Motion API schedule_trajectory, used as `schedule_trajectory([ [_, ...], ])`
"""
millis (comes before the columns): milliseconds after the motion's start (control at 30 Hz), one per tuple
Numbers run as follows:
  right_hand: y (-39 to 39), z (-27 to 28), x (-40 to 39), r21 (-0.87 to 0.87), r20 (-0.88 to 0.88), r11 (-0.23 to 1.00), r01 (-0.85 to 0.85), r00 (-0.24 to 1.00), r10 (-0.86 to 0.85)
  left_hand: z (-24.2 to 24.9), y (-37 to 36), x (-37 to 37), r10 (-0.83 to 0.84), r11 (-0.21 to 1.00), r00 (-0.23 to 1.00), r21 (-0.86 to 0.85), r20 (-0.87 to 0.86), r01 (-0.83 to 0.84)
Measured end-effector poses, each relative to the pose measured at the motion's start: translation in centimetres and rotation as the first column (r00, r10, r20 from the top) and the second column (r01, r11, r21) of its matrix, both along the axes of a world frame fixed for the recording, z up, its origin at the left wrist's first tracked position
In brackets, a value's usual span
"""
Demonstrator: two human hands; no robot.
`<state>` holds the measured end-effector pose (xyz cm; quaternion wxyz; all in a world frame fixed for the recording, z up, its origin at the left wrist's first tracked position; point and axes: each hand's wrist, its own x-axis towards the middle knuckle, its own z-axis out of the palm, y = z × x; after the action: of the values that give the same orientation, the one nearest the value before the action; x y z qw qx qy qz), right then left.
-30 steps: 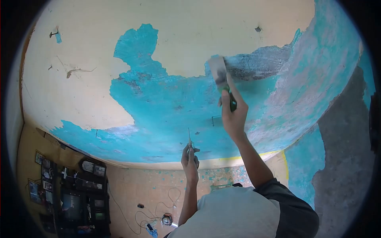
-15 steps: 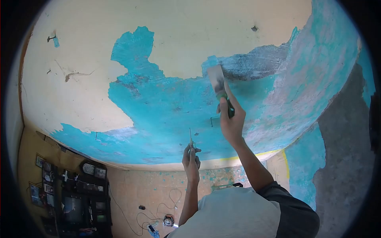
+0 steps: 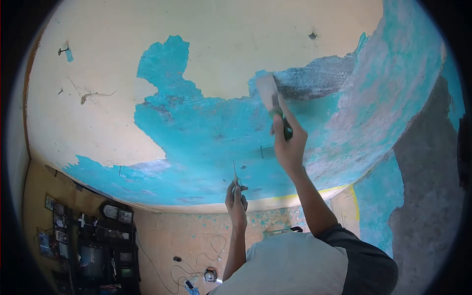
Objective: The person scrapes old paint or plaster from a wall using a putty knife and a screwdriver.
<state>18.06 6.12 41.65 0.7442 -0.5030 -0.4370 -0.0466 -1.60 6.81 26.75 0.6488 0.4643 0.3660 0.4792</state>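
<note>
My right hand (image 3: pixel 291 142) is closed around the dark green handle of a paint scraper (image 3: pixel 268 91). Its wide metal blade lies at the wall, by the ragged edge where cream paint (image 3: pixel 223 59) meets bare turquoise (image 3: pixel 206 132). The blade is slightly blurred. Lower and to the left, my left hand (image 3: pixel 237 204) grips a thin pointed tool (image 3: pixel 235 172) that sticks upward; its exact kind is hard to make out. That tool seems to be apart from the wall.
A bent metal hook (image 3: pixel 262 150) juts from the wall between my hands. Another hook (image 3: pixel 63 51) is at upper left. Paint flakes (image 3: pixel 275 216) litter the floor, where a round device (image 3: pixel 210 274) lies among cables. A dark cabinet (image 3: pixel 105 246) stands at lower left.
The scraper blade has shifted slightly and its tilt has changed, with my right hand moving a little to the right. My left hand stays nearly in place.
</note>
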Motion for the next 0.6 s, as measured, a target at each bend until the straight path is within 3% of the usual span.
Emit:
schedule_trajectory([
  [100,0.3,5.0,0.0,0.014,-0.03,0.999,-0.051,0.998,0.051,-0.2,0.2,0.0,-0.007,1.0,1.0,0.007,0.01,0.007],
  [333,-0.7,0.3,-0.6,-0.032,-0.01,0.998,-0.052,0.999,0.052,-0.3,0.1,-0.2,0.024,1.0,0.999,0.003,0.023,-0.024],
  [600,-1.6,2.8,0.9,-0.149,0.057,0.989,0.016,0.998,-0.008,-0.8,0.1,-0.3,0.054,0.999,0.999,-0.01,0.006,-0.054],
])
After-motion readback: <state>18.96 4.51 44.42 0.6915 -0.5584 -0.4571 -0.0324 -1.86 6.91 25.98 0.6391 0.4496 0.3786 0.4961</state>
